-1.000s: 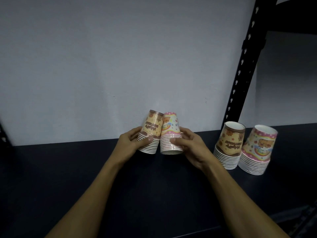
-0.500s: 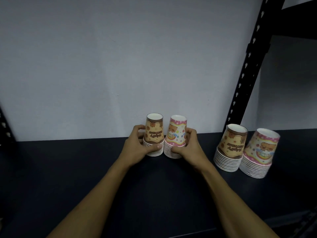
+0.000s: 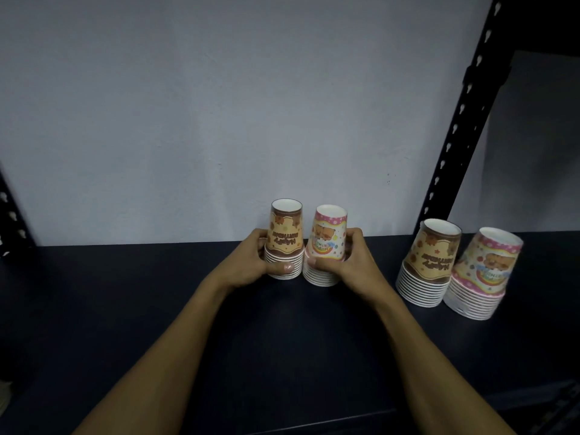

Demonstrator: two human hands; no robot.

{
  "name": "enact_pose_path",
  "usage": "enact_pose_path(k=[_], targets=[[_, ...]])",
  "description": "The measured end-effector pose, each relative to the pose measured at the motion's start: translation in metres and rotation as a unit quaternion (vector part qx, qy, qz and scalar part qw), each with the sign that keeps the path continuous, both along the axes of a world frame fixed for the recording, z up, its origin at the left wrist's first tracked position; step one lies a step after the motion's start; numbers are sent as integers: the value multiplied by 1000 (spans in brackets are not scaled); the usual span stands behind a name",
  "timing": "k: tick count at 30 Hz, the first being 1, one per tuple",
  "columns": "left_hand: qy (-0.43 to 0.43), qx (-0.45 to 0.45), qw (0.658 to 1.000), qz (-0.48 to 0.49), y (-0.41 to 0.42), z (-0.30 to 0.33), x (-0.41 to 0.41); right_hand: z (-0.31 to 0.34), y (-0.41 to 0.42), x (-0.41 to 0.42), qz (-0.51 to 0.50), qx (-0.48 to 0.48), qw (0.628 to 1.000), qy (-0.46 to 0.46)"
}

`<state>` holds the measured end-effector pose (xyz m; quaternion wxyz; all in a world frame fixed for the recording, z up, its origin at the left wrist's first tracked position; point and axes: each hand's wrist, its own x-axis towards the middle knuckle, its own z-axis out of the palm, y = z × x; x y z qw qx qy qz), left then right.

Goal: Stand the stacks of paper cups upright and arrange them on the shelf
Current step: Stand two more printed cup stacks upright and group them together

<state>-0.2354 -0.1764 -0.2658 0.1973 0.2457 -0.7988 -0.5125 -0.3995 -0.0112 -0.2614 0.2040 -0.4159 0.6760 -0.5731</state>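
The left hand [image 3: 257,262] wraps its fingers & thumb round the brown cup stack [image 3: 285,243], and the right hand [image 3: 348,265] grips the pink cup stack [image 3: 326,246] the same way. Both stacks stand rim-down on the dark shelf [image 3: 157,293], touching side by side, near the back wall. 2 more stacks, brown [image 3: 430,265] & pink [image 3: 483,274], stand well off to the right, and they look a bit tilted. What could go wrong: if the hands pull away too fast, a thumb could drag the low rims & tip a stack. Paper cups are light, so 1 bump w/ an arm could knock its neighbor over too.
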Motion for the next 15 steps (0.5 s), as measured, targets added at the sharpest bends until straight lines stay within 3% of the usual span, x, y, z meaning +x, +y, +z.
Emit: enact_pose_path(k=[15], targets=[[18, 18, 999, -30, -7, 3, 7, -3, 0, -8, 14, 28, 999, 41]])
